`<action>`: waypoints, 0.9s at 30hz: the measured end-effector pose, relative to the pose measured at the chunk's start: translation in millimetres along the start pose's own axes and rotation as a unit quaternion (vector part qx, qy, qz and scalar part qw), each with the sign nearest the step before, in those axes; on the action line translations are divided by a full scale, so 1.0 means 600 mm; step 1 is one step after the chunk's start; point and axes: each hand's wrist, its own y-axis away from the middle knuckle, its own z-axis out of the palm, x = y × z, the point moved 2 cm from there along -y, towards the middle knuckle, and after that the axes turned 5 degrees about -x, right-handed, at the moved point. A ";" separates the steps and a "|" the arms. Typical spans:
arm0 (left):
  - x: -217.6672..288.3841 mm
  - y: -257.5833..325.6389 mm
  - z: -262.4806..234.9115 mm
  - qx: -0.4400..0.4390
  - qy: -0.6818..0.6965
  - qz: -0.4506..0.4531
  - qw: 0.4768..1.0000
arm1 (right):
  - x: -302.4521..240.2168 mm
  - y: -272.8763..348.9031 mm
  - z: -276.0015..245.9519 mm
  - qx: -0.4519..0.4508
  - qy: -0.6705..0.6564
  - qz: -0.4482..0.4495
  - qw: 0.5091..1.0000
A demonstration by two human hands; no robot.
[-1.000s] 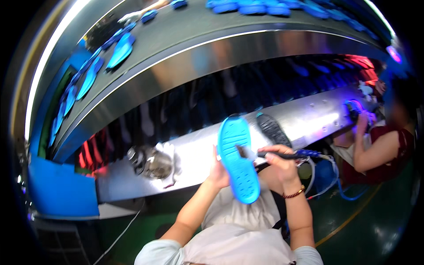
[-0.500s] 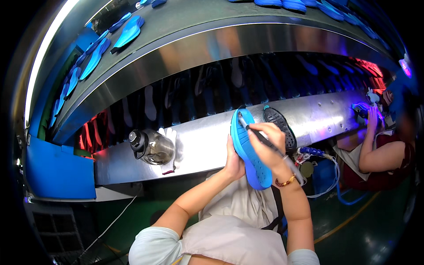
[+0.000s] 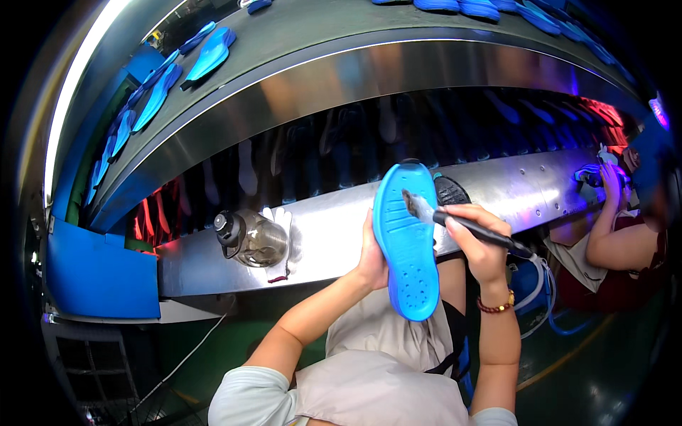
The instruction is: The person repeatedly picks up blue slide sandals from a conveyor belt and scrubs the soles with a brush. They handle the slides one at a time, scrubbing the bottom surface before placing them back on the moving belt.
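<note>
A bright blue shoe sole [image 3: 403, 245] stands nearly upright in front of me, its broad face with grooves and small holes turned toward me. My left hand [image 3: 372, 257] grips it along the left edge, fingers partly hidden behind it. In my right hand [image 3: 484, 248] is a brush [image 3: 423, 209] with a black handle and a pale front part. Its dark tip meets the upper middle of the sole's face. Behind the blue sole, a black sole [image 3: 450, 190] lies on the metal ledge, partly covered.
A dark translucent bottle [image 3: 256, 240] and a white glove [image 3: 281, 245] rest on the metal ledge [image 3: 327, 224] to the left. Blue soles [image 3: 213, 53] lie on the conveyor belt [image 3: 305, 27] above. Another person's arm [image 3: 604, 206] is at the right. Hoses [image 3: 545, 284] hang below the ledge.
The sole has turned so its broad face shows more fully. My right hand has shifted right, and the brush tip has moved from near the sole's top toward its upper middle.
</note>
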 end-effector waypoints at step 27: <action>0.065 -0.005 0.052 -0.039 -0.030 0.177 0.983 | 0.002 0.045 -0.011 -0.137 -0.088 -0.045 0.986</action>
